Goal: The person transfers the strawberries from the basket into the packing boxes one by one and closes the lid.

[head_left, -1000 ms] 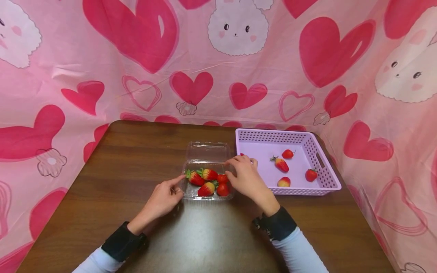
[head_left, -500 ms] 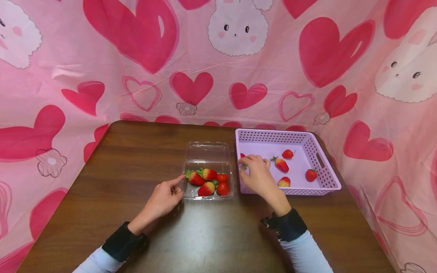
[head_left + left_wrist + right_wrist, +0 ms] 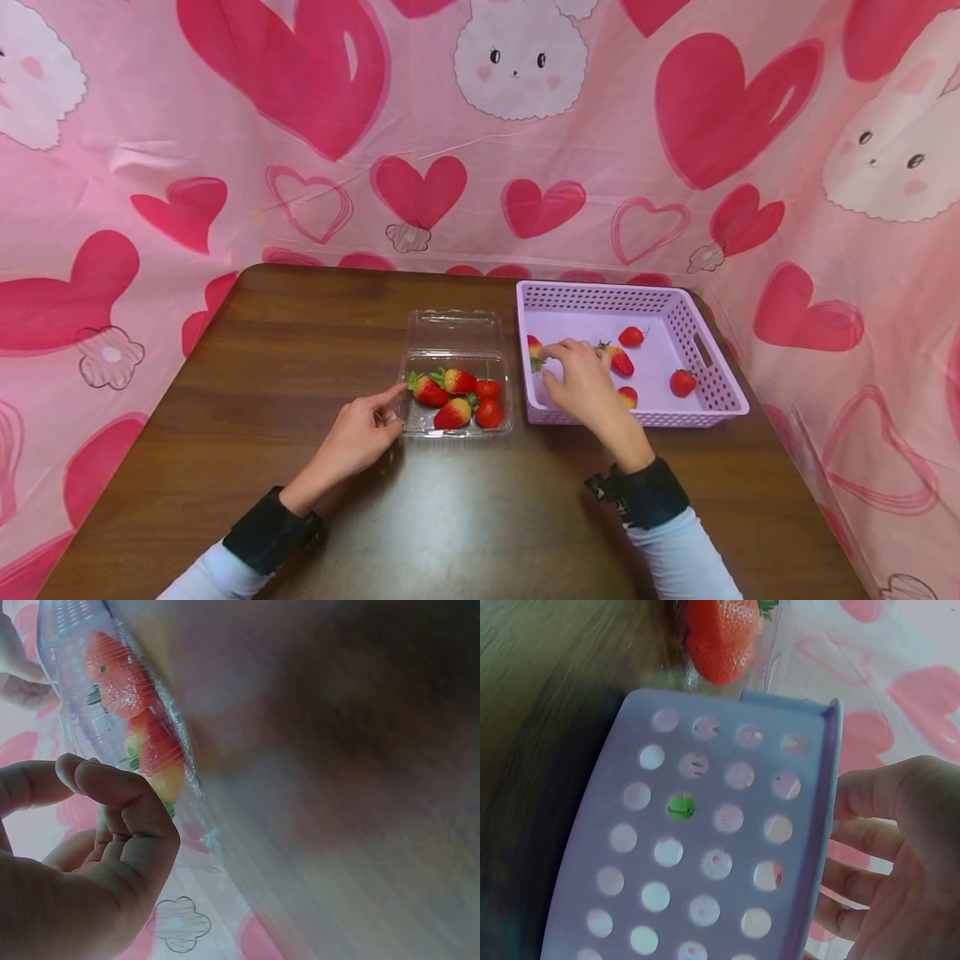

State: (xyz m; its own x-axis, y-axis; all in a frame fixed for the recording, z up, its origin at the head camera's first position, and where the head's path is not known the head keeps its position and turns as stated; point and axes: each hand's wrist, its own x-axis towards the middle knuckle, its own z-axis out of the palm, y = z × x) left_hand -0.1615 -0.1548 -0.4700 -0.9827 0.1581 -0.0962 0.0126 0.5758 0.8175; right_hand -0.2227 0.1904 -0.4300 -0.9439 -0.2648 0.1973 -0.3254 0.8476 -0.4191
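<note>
In the head view my left hand [image 3: 360, 433] holds the left edge of a clear plastic clamshell [image 3: 412, 425] with index finger and thumb. The clamshell's lid [image 3: 455, 333] stands open at the back, and several strawberries [image 3: 453, 412] lie inside. In the left wrist view that index finger and thumb overlap in front of the clamshell. My right hand [image 3: 585, 383] is over the left part of a lilac basket [image 3: 720, 392], fingers loosely bent and apart. A strawberry [image 3: 534, 348] by the basket's left wall is nearest its fingertips. The wall hides the fingertips in the right wrist view.
More strawberries lie in the basket, among them one at the back [image 3: 632, 337], one in the middle [image 3: 622, 362] and one on the right [image 3: 682, 383]. A brown wooden table [image 3: 322, 325] carries everything. Behind it hangs a pink heart-patterned cloth [image 3: 480, 217].
My right hand has moved rightward from the clamshell's right side into the basket, near the strawberry by the left wall. My left hand and the clamshell have stayed in place.
</note>
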